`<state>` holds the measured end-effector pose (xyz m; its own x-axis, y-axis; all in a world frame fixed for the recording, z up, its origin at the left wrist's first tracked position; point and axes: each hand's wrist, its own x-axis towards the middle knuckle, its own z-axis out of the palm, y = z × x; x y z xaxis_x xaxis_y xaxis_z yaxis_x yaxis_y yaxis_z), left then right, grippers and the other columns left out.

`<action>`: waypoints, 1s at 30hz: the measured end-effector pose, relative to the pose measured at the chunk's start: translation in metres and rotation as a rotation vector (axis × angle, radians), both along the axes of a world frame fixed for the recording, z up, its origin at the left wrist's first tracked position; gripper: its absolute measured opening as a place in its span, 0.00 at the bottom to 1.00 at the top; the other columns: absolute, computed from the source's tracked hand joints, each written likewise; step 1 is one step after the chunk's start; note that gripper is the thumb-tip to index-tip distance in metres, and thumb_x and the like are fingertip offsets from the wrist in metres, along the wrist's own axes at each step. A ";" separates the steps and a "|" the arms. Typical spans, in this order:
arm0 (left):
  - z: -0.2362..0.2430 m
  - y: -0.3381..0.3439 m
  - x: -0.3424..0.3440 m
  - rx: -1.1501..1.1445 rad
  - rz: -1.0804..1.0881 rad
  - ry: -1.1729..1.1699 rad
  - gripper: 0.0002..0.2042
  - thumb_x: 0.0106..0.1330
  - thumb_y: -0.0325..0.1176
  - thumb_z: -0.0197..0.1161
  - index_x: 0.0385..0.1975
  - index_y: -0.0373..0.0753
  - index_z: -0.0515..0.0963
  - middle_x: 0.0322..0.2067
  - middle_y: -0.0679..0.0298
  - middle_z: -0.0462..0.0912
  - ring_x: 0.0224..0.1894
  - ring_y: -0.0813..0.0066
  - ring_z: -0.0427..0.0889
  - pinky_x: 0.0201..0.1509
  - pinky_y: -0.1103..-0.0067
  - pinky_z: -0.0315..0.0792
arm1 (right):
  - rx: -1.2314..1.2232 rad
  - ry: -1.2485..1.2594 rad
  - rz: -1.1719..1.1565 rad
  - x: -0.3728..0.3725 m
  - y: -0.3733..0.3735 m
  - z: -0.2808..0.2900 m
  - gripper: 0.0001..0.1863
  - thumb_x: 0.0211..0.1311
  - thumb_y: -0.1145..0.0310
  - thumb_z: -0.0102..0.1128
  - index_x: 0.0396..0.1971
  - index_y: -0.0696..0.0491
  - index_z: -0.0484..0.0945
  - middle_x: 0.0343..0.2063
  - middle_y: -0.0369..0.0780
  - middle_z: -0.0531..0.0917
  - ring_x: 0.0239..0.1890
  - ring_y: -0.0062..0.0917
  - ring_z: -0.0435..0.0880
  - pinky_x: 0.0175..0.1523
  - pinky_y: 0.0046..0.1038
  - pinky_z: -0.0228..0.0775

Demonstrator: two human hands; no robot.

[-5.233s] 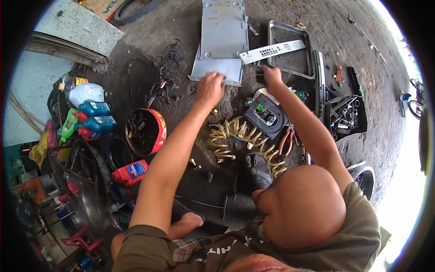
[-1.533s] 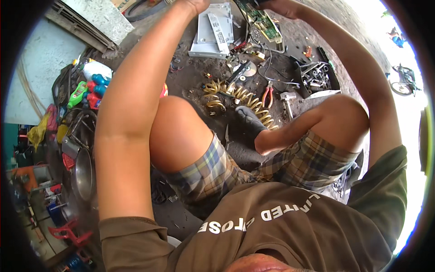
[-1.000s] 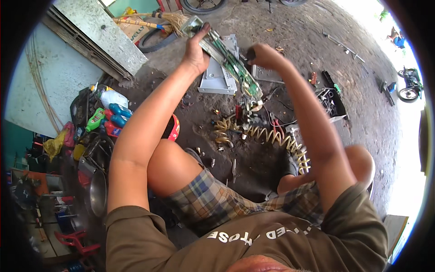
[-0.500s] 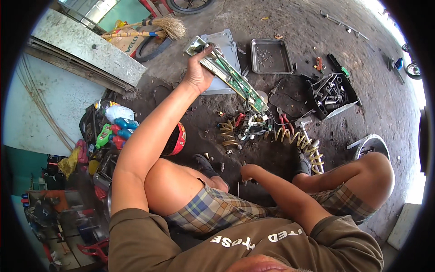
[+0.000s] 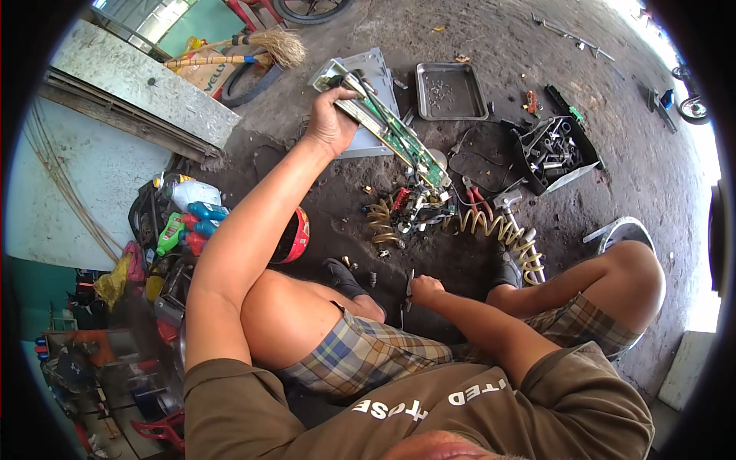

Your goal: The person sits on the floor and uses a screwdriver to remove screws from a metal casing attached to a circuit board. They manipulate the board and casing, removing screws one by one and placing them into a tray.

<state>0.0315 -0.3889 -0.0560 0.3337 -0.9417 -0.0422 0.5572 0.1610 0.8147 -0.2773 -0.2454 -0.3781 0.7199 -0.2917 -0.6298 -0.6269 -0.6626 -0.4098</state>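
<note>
My left hand (image 5: 331, 123) is closed round the upper end of a long metal strip carrying a green circuit board (image 5: 410, 146), held slanting over grey metal panels (image 5: 368, 73). Its lower end hangs beside a cluster of small electronic parts and wires (image 5: 425, 207). Low between my legs, my right hand (image 5: 426, 290) is closed on a slim silver metal tool (image 5: 410, 291), whose exact kind I cannot make out. Behind that hand lie yellow coiled hose (image 5: 483, 224) and red-handled pliers (image 5: 474, 198).
A tray with small screws (image 5: 452, 90) and a black box of wrenches (image 5: 553, 153) lie beyond. Bottles (image 5: 201, 211) and a red round container (image 5: 291, 239) crowd the left, beside a wall panel (image 5: 92, 199). A hammer (image 5: 507, 201) lies at right; a motorbike (image 5: 693, 107) stands farther right.
Since the earlier frames, my left hand has lifted the board assembly and brought it nearer. My right hand has dropped from beside it to between my legs and taken hold of the silver tool.
</note>
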 end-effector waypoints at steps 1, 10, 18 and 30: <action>0.001 -0.001 -0.003 0.005 -0.001 -0.016 0.17 0.63 0.29 0.63 0.51 0.30 0.76 0.49 0.53 0.85 0.56 0.57 0.82 0.72 0.61 0.70 | 0.035 0.028 -0.053 0.003 0.003 -0.002 0.23 0.58 0.54 0.76 0.48 0.54 0.89 0.47 0.48 0.91 0.51 0.40 0.92 0.57 0.41 0.85; -0.002 -0.005 -0.017 0.000 0.000 0.001 0.09 0.66 0.30 0.63 0.43 0.37 0.80 0.41 0.60 0.86 0.49 0.66 0.84 0.64 0.66 0.74 | 0.044 0.001 -0.127 0.004 0.015 -0.010 0.21 0.57 0.62 0.72 0.49 0.57 0.89 0.47 0.50 0.91 0.50 0.42 0.92 0.57 0.41 0.86; -0.012 -0.005 -0.016 0.007 0.011 -0.004 0.10 0.58 0.28 0.60 0.39 0.35 0.79 0.40 0.60 0.84 0.46 0.64 0.82 0.63 0.67 0.74 | 0.324 0.288 -0.152 0.029 -0.001 0.018 0.21 0.62 0.59 0.66 0.47 0.59 0.89 0.49 0.51 0.90 0.48 0.43 0.93 0.52 0.41 0.89; -0.025 -0.010 -0.007 0.000 -0.013 0.010 0.16 0.63 0.26 0.62 0.51 0.33 0.77 0.47 0.56 0.84 0.54 0.62 0.83 0.70 0.64 0.71 | -0.035 -0.222 0.430 0.060 -0.175 0.293 0.21 0.69 0.54 0.60 0.44 0.59 0.86 0.36 0.53 0.90 0.40 0.49 0.91 0.47 0.46 0.84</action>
